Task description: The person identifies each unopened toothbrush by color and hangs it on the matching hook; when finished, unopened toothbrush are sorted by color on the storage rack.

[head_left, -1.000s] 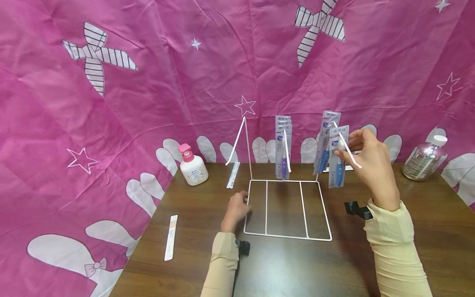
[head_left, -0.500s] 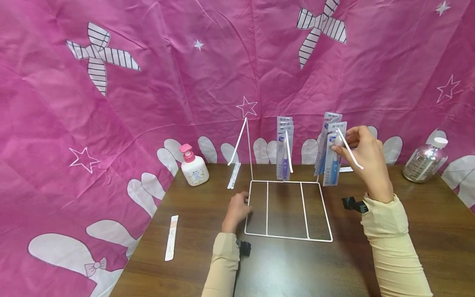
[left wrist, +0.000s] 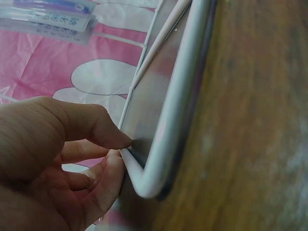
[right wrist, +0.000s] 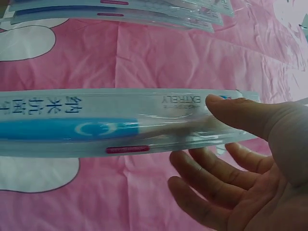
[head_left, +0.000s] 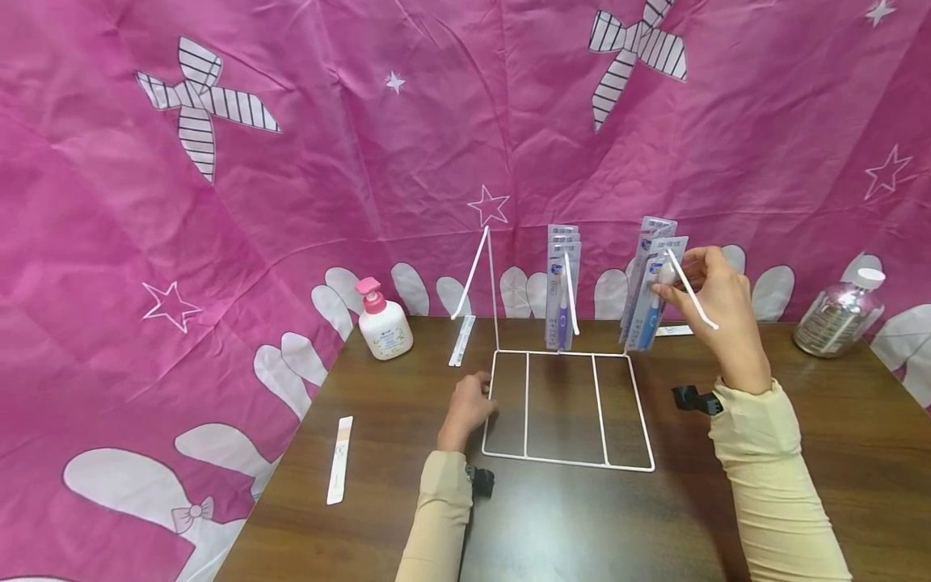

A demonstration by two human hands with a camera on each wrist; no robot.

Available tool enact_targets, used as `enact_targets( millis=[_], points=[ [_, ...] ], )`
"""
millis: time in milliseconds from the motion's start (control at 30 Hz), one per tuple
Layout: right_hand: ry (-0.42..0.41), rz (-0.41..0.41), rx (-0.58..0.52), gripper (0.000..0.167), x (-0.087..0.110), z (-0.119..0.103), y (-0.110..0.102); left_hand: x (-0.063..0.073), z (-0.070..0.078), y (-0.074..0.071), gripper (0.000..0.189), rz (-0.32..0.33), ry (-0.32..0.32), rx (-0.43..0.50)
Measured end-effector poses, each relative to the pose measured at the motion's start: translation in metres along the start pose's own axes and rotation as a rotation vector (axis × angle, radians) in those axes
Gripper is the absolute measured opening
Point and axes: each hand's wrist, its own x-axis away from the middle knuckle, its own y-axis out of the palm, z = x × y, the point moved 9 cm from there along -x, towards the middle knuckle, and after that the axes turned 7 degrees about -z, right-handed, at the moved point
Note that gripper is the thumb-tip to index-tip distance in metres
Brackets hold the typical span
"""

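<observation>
My right hand (head_left: 716,303) pinches a blue toothbrush in a clear pack (right wrist: 96,125), thumb across its front. The pack hangs on the right hook (head_left: 691,291) of a white wire rack, in front of another packed toothbrush (head_left: 658,225). On the middle hook, packed toothbrushes with purple handles (head_left: 562,315) hang one behind another. My left hand (head_left: 468,408) grips the left side of the rack's base (head_left: 567,463); the left wrist view shows thumb and fingers meeting at the wire near a corner. The left hook (head_left: 471,271) is bare.
A white pump bottle (head_left: 385,330) with a pink top stands left of the rack. Narrow white strips (head_left: 339,461) lie on the wooden table, and a clear bottle (head_left: 836,319) with a white cap stands at the right. A pink patterned cloth (head_left: 327,162) hangs behind.
My right hand has slid the front toothbrush pack back along the right hook, closer to the one behind it. My left hand keeps its place on the base.
</observation>
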Motion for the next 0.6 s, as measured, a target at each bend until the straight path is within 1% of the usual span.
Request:
enact_targets(
  millis=[167, 367, 500, 600],
  points=[
    [-0.023, 0.000, 0.003, 0.048, 0.002, 0.003, 0.002, -0.002, 0.002, 0.001, 0.039, -0.005, 0.001, 0.003],
    [-0.042, -0.048, -0.023, 0.045, 0.007, 0.011, 0.006, -0.006, 0.002, -0.001, 0.036, -0.008, 0.007, 0.003],
    [-0.011, -0.064, -0.026, 0.040, 0.011, 0.024, 0.012, -0.009, 0.004, -0.005, 0.030, -0.025, 0.017, 0.020],
    [0.011, -0.061, -0.013, 0.035, 0.018, 0.034, 0.020, -0.011, 0.006, -0.010, 0.027, -0.030, 0.040, 0.003]
  ],
)
